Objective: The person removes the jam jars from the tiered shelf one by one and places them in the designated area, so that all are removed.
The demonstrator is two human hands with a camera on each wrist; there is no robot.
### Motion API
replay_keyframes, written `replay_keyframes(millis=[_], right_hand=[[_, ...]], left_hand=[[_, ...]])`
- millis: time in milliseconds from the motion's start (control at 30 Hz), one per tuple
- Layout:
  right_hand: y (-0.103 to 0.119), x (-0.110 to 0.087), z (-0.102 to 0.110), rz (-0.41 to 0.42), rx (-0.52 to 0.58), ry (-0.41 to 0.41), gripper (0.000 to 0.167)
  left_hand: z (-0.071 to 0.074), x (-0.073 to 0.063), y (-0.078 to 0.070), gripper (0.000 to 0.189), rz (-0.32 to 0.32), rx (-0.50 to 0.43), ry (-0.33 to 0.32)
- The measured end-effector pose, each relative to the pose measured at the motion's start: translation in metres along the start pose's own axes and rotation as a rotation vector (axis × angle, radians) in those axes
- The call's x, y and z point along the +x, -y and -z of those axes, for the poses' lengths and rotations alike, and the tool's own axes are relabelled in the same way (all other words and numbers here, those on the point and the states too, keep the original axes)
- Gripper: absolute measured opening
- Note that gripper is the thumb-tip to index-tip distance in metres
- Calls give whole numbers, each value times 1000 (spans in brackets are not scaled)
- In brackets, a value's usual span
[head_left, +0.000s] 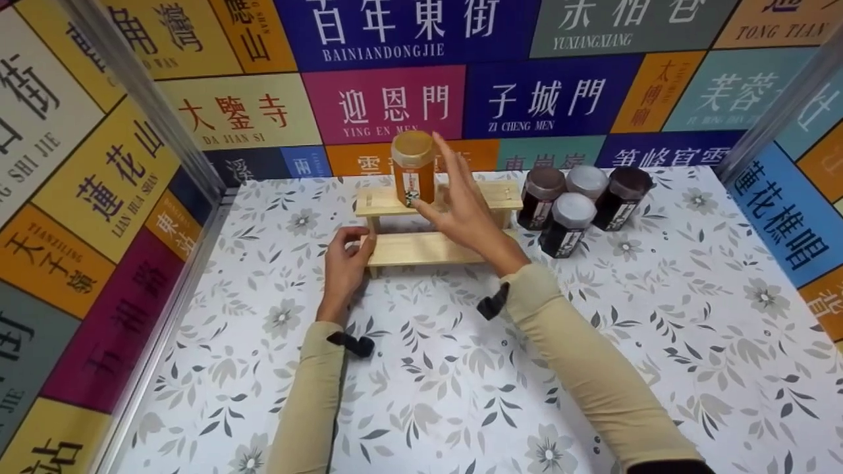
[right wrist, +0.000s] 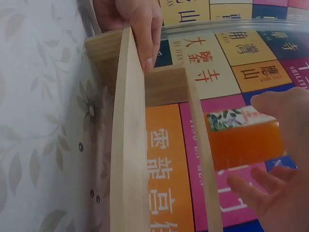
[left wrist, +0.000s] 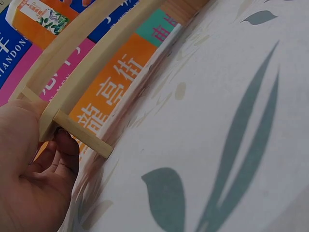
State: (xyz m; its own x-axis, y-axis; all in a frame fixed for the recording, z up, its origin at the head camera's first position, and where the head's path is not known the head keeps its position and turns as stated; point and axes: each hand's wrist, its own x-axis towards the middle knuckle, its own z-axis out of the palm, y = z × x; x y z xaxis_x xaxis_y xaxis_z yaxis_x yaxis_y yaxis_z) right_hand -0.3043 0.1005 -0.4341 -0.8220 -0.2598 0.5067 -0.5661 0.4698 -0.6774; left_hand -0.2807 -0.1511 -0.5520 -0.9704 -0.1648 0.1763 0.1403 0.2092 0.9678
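A small two-tier wooden shelf (head_left: 421, 247) stands on the patterned cloth. My left hand (head_left: 344, 263) grips the left end of its lower tier; in the left wrist view that hand (left wrist: 38, 169) has thumb and fingers around the wood. On the upper tier, left of its middle, an orange jar (head_left: 416, 178) with a pale label stands upright. My right hand (head_left: 464, 214) is at the jar's right side, thumb and fingers spread apart. In the right wrist view this hand (right wrist: 285, 164) is beside the jar (right wrist: 246, 142); whether the thumb touches it I cannot tell.
Several dark jars (head_left: 568, 224) with clear or dark lids stand grouped just right of the shelf. Panels with Chinese characters (head_left: 382, 102) form walls behind and at both sides. A floral cloth (head_left: 421, 368) covers the table.
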Motion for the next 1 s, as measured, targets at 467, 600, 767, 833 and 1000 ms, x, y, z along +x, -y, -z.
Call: replay_keyframes(millis=[467,600,767,833,1000], right_hand=[[-8,5,-22,5,-20,-105,95],[-7,-1,-22,-8,-3,-137,90],[-3,-12,-15,-27,26,-185,85],[-1,-19,-11,-37,66,-205,84],[-1,-37,0,-24,140,-265,84]], left_hand=[[-1,-1,0,29,5,20,7],[0,-2,2,29,12,17,7],[0,-1,3,30,11,16,11],[0,-1,2,30,6,19,11],[2,1,1,29,-2,4,11]])
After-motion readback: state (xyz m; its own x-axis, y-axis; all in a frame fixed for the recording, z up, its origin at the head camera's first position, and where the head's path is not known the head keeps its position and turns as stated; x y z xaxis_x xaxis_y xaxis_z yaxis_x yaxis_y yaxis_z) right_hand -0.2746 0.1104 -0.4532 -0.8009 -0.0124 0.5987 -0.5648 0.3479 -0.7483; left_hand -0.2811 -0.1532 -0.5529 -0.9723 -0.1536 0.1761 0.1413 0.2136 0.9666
